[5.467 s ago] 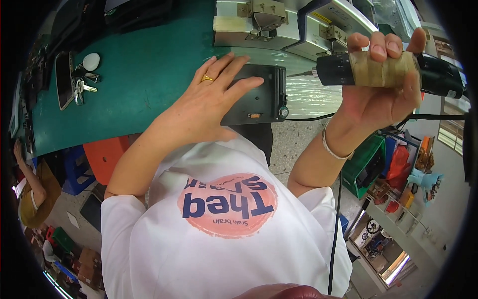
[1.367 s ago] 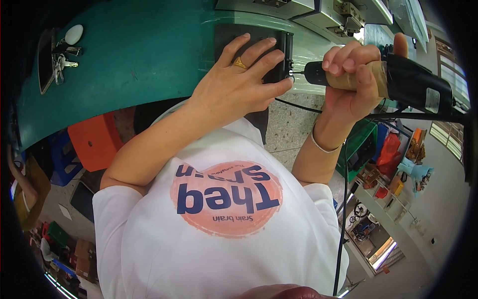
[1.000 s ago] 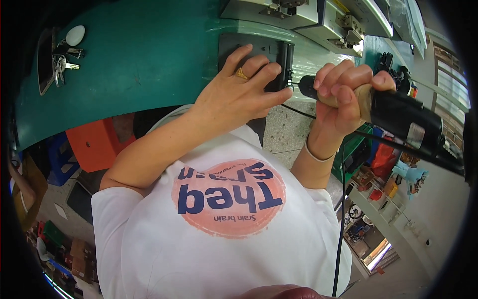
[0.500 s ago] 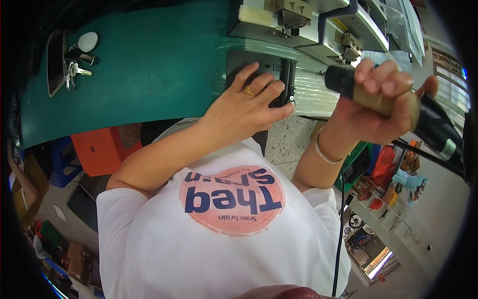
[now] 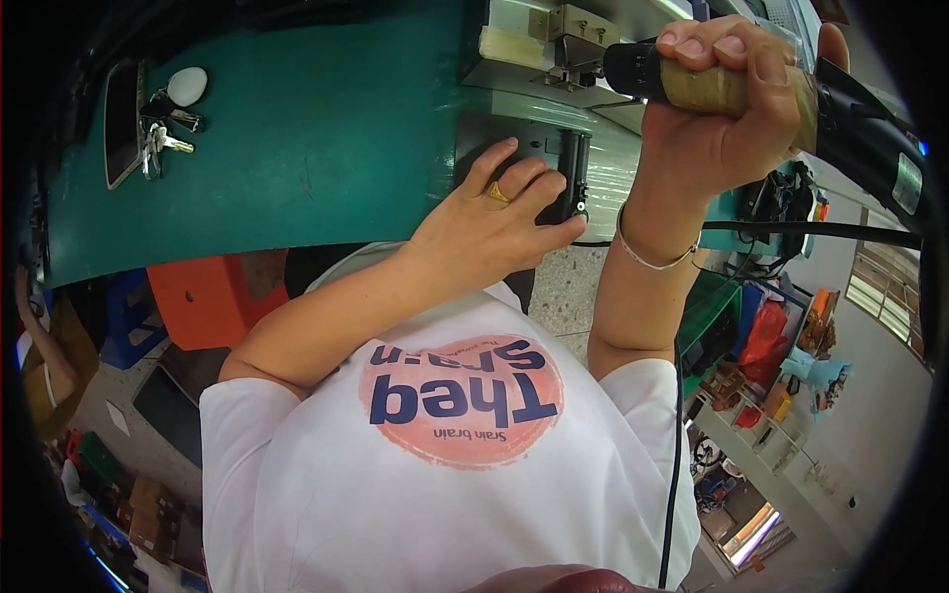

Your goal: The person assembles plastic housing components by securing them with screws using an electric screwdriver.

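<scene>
left grip (image 5: 502, 222) spread, clasping nothing, i rest it on the case (image 5: 542, 143) on the worktop (image 5: 297, 148); beyond the case, near the metal box (image 5: 585, 26), the driver (image 5: 702, 89) points leftward, its long axis running through my right grip (image 5: 727, 124), closed round it.

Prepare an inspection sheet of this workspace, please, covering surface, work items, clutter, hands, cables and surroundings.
Surface: green bench top, lightly marked.
Work items: flat black part; black driver with tan wrap, its nose near a metal fixture, contact unclear.
Clutter: phone, keys, white oval item at left.
Hands: left hand on the part, fingers spread; right hand grips the driver.
Cables: black cable beyond the right wrist; thin cord over the shirt.
Surroundings: orange stool; green crate; another person's arm.
</scene>
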A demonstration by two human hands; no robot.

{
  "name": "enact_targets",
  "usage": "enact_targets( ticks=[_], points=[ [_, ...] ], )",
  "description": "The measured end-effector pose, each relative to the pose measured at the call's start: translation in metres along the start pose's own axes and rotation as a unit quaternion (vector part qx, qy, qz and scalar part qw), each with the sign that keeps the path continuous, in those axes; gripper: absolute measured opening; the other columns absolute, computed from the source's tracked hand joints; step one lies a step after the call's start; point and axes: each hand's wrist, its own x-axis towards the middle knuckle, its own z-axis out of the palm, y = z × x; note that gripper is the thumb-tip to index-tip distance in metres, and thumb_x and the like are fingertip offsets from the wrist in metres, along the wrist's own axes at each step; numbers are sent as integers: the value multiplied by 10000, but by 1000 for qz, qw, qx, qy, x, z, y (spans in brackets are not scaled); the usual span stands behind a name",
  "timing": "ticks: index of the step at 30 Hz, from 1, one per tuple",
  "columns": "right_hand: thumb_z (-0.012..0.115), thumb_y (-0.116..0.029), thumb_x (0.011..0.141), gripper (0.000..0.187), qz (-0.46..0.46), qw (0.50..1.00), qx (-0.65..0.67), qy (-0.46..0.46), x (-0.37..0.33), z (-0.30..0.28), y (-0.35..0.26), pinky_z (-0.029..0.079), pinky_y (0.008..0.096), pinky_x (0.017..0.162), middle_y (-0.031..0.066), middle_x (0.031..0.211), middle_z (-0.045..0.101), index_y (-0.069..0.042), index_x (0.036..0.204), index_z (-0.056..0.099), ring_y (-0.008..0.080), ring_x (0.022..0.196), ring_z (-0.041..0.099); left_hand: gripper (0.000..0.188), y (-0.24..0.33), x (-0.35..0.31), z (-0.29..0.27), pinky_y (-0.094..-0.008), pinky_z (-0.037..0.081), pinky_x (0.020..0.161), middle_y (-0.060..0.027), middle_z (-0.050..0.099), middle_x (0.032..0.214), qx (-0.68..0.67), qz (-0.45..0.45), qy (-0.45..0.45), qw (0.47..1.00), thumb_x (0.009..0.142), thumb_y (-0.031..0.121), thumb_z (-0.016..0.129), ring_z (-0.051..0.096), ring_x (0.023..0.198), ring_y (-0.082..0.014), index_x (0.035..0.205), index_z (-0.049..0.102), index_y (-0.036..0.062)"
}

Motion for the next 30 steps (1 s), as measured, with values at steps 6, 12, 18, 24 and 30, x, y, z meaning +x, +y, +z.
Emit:
enact_targets(
  ticks=[6, 12, 18, 24, 30],
  points=[
    [474, -124, 927, 276, -3, 1000, 14, 7, 1, -7, 1, 549, 424, 650, 110, 749, 597, -31, 1187, 490, 228, 634, 603, 507, 1, 1, 0, -494, 285, 1150, -52, 507, 1141, -1, -2, 3, 1000, 665, 158, 764, 476, 1199, -248, 1127, 634, 322],
    [468, -92, 931, 177, -35, 998, 30, -41, 6, -11, 8, 567, 420, 662, 132, 762, 610, 3, 1052, 556, 235, 653, 624, 510, 1, 1, 1, -490, 283, 1152, -50, 506, 1131, 1, -2, 6, 1000, 656, 154, 756, 481, 1189, -243, 1120, 631, 325],
    [591, -77, 921, 288, -34, 999, -16, -9, 6, 21, 1, 545, 340, 595, 107, 746, 607, 17, 1163, 465, 189, 596, 605, 511, 0, 1, 0, -485, 283, 1154, -47, 507, 1126, 3, -4, 7, 1000, 653, 149, 749, 488, 1176, -238, 1116, 631, 329],
    [671, -43, 882, 601, 32, 994, -74, -70, 28, 41, 3, 508, 256, 503, 56, 697, 585, 50, 1412, 402, 119, 522, 565, 501, 1, 0, 0, -492, 303, 1145, -47, 515, 1127, -9, -8, 10, 1000, 664, 138, 755, 492, 1178, -243, 1114, 645, 329],
    [655, -45, 884, 465, 75, 977, -169, 101, 25, 62, -4, 487, 237, 494, 43, 705, 582, 56, 1306, 488, 112, 515, 558, 492, 1, -1, 3, -504, 329, 1131, -53, 523, 1132, -22, -11, 17, 1000, 678, 128, 772, 494, 1185, -255, 1116, 657, 323]
  ],
)
